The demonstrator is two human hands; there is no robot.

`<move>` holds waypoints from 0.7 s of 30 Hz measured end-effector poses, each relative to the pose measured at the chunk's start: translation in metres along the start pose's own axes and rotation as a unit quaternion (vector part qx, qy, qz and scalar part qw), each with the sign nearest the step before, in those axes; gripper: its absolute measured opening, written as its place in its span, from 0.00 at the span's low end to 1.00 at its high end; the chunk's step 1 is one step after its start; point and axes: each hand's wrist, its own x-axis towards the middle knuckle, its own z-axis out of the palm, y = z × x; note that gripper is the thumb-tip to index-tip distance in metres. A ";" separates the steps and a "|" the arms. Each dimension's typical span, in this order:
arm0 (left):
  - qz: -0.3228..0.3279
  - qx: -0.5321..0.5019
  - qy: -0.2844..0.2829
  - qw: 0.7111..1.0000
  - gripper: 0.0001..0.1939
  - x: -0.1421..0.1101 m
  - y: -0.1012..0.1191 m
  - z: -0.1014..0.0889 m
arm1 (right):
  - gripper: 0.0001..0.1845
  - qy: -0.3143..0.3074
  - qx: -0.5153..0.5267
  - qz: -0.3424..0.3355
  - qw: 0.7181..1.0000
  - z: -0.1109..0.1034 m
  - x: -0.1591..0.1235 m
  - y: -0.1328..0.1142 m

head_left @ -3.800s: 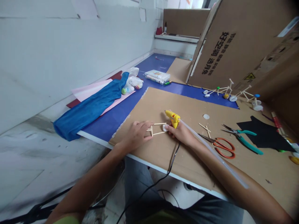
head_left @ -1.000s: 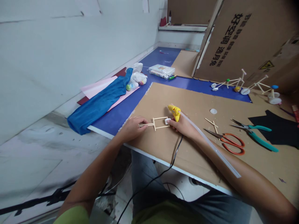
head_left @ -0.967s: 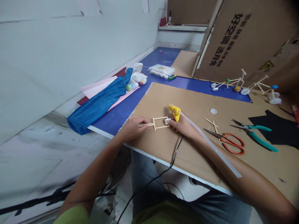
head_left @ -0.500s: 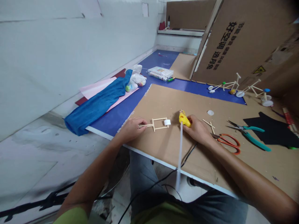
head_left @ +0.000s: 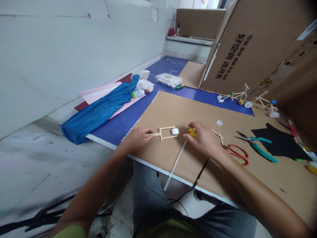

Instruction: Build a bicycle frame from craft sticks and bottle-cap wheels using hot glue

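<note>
My left hand (head_left: 138,138) pinches the thin sticks at the near end of a small wooden stick frame (head_left: 160,134). A white wheel-like piece (head_left: 175,131) sits at the frame's far end. To the right, my right hand (head_left: 205,140) has its fingers around a yellow hot glue gun (head_left: 192,133), most of which the hand hides. A long clear glue stick (head_left: 175,164) juts from the gun toward me, past the table edge. The gun is a short way from the white piece, apart from it.
Orange-handled scissors (head_left: 239,153), teal-handled pliers (head_left: 264,152), loose sticks (head_left: 218,134) and a white disc (head_left: 219,122) lie on the right. Stick models (head_left: 232,96) stand behind, before a big cardboard box (head_left: 247,43). A black cord (head_left: 200,175) hangs over the front edge. Blue cloth (head_left: 99,110) lies left.
My right hand has turned the glue gun, and its fingers now cover more of it. The glue stick has swung to the left. My left hand still holds the frame; the view has shifted slightly.
</note>
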 end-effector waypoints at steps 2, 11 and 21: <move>-0.002 -0.003 0.002 1.000 0.09 -0.001 0.000 0.000 | 0.19 -0.032 0.030 -0.018 0.999 0.006 0.013 -0.021; -0.002 0.003 0.012 1.000 0.08 -0.001 -0.002 0.002 | 0.21 -0.083 -0.043 0.018 0.995 0.031 0.041 -0.035; -0.016 0.004 -0.002 1.000 0.09 0.002 0.002 -0.002 | 0.21 -0.083 -0.023 0.018 0.996 0.032 0.042 -0.032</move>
